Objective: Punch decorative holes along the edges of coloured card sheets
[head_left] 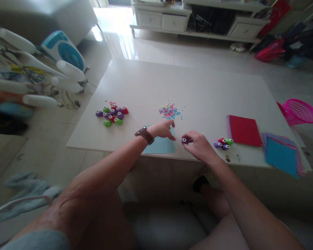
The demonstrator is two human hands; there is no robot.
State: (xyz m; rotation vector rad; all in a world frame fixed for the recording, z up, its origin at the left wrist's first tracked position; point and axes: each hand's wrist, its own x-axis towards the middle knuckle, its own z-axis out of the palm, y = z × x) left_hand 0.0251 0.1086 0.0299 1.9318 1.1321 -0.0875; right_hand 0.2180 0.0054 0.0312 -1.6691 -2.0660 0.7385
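Right hand [199, 146] pinches a rounded purple punch [185, 140]; flat left hand [163, 129] presses smooth blue paper [160, 146].

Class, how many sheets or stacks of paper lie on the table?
3: a blue sheet under the left hand, a red stack farther right, a mixed stack at far right.

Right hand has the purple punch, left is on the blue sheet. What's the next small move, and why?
Probably slide the purple punch, pinched in the right hand, leftward onto the right edge of the light blue sheet. It sits just beside that edge, and the left hand presses the sheet flat.
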